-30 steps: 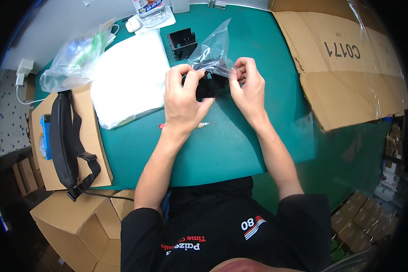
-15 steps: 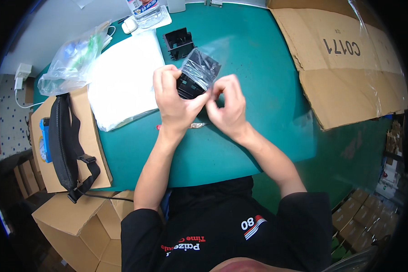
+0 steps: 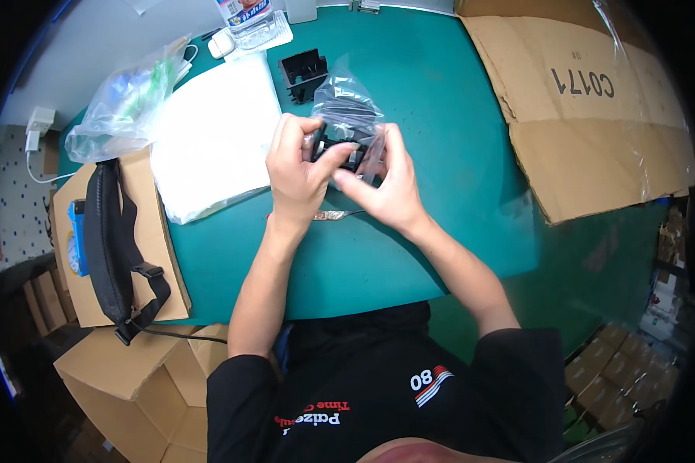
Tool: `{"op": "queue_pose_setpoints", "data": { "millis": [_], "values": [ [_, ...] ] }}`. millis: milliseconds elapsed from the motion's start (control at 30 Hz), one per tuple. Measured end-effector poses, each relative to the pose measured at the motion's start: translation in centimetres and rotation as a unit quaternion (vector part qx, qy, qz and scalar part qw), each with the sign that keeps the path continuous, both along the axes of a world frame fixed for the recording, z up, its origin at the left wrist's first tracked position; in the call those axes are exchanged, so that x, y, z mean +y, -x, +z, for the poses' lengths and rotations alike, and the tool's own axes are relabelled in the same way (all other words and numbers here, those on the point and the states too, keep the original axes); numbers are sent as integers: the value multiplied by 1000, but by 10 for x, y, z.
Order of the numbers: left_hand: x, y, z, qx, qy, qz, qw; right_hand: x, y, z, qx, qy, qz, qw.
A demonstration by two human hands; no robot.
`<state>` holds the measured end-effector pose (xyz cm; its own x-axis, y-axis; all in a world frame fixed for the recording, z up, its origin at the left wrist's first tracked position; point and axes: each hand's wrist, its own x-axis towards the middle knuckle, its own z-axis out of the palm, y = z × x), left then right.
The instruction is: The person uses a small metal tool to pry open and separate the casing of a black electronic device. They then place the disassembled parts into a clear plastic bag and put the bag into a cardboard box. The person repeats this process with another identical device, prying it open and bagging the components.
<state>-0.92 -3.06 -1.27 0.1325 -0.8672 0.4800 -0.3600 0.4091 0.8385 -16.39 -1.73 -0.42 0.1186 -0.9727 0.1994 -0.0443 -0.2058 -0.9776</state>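
Note:
Between my two hands is a black plastic part [image 3: 340, 139], partly inside a clear plastic bag [image 3: 347, 96] whose far end stands up beyond the fingers. My left hand [image 3: 296, 166] grips the part's left side, thumb across its near face. My right hand [image 3: 386, 177] closes on the right side, its fingers over the bag's film and its thumb near the left thumb. Just beyond them a second black plastic part [image 3: 303, 75], box-like with an open cavity, sits on the green table mat [image 3: 455, 177]. A thin strip with a shiny middle [image 3: 330, 215] lies below my wrists.
A stack of white bags or sheets [image 3: 212, 139] lies left of my hands, with a clear bag of items [image 3: 123, 108] beyond it. A black belt bag [image 3: 108, 239] rests on cardboard at left. Flattened cardboard [image 3: 587, 116] covers the right side; a bottle [image 3: 247, 23] stands at the back.
My right hand has moved up to the part's right side and now holds it through the bag. The part has turned, and the bag's far end stands up more.

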Motion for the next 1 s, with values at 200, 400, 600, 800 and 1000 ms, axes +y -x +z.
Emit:
{"op": "queue_pose_setpoints", "data": {
  "millis": [200,400,600,800,1000],
  "values": [
    [12,23,1,10,4,-57,998,-25,13,-17,107,18,-194,975],
    [18,29,15,32,-21,-91,995,-51,42,-16,176,38,-201,963],
    [3,-60,40,-207,-167,72,961,-60,68,2,94,-49,-204,973],
    [7,-90,27,-376,-89,167,907,-74,102,-11,1,37,-268,963],
    [2,-80,1,-523,-139,191,819,-70,97,3,272,289,-423,815]
  ]
}}
